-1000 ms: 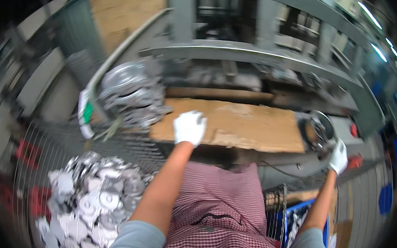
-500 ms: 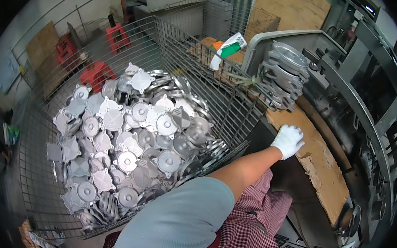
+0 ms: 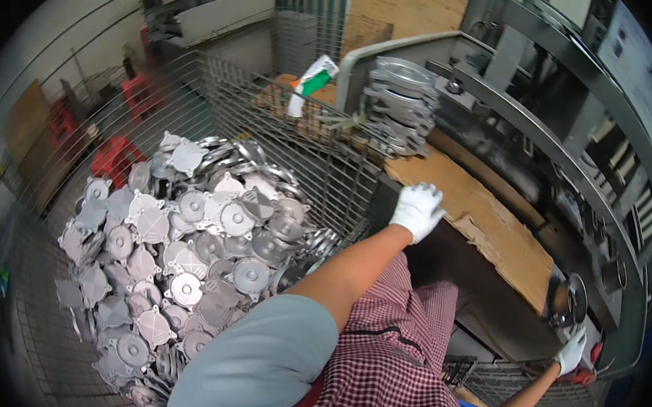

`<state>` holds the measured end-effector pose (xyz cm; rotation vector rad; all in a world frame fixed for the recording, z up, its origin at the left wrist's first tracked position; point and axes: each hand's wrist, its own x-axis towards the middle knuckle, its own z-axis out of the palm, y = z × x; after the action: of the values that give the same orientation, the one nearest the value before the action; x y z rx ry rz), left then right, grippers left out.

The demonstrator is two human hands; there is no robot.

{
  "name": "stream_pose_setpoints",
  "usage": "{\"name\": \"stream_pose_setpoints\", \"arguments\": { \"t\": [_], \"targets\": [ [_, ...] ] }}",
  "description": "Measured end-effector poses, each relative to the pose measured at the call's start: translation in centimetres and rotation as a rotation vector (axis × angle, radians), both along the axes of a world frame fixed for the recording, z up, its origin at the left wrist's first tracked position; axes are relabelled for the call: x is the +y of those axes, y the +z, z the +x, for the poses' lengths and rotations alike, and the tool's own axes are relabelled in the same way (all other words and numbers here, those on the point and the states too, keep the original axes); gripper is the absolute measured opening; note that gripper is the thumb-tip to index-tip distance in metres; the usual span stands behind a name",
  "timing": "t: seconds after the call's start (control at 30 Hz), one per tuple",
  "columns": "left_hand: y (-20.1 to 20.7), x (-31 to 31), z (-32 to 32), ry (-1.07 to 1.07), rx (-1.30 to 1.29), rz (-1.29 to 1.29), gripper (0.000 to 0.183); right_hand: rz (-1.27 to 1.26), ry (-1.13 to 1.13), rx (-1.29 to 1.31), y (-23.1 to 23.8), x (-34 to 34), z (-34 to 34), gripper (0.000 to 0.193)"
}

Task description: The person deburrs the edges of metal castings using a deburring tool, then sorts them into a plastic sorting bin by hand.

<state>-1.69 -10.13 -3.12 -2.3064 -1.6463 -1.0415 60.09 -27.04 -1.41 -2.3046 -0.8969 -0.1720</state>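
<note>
My left hand (image 3: pixel 418 212), in a white glove, rests at the near edge of a worn wooden board (image 3: pixel 470 214). Its fingers are curled in, and nothing shows in them. Low on the right, my right hand (image 3: pixel 572 352), also gloved in white, has its fingers stretched toward a round metal part (image 3: pixel 571 300) at the board's near end. Whether the fingertips touch that part cannot be made out. A stack of round silver metal covers (image 3: pixel 403 107) stands at the board's far end, beyond my left hand.
To my left a large wire basket (image 3: pixel 234 83) holds a heap of silver metal covers (image 3: pixel 186 289). A curved grey machine frame (image 3: pixel 562 159) borders the board on the right. Red stools (image 3: pixel 114 160) stand behind the basket. Something red (image 3: pixel 587 373) lies beside my right hand.
The view has shifted to the right and down, bringing my right hand and forearm more fully into sight. My left hand stays by the board's edge, its fingers still curled.
</note>
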Motion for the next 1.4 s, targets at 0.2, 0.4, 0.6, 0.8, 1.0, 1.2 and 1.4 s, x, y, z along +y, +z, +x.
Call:
{"name": "stream_pose_setpoints", "arguments": {
  "t": [0.2,0.4,0.6,0.8,1.0,1.2,1.4],
  "targets": [
    [1.1,0.8,0.4,0.021,0.071,-0.070,0.030,0.017,-0.079,-0.145,1.0,-0.3,-3.7,0.063],
    [3.2,3.4,0.8,0.042,0.207,-0.118,0.029,0.038,-0.149,-0.182,1.5,-0.3,-6.2,0.055],
    [3.8,6.5,1.5,0.021,0.265,-0.206,0.029,0.185,-0.187,-0.251,1.1,-0.4,-7.3,0.047],
    [2.9,10.2,2.8,0.068,0.146,-0.267,0.040,0.261,-0.208,-0.275,0.7,-0.5,-7.4,0.037],
    [2.1,11.0,3.1,0.058,0.174,-0.349,0.058,0.288,-0.182,-0.195,0.3,-0.7,-7.1,0.039],
    [2.0,11.1,2.9,0.002,0.165,-0.418,0.048,0.298,-0.166,-0.157,0.4,-0.9,-6.9,0.040],
    [1.8,10.9,3.0,0.030,0.139,-0.262,0.039,0.267,-0.188,-0.182,0.9,-0.8,-7.9,0.037]
  ]
}}
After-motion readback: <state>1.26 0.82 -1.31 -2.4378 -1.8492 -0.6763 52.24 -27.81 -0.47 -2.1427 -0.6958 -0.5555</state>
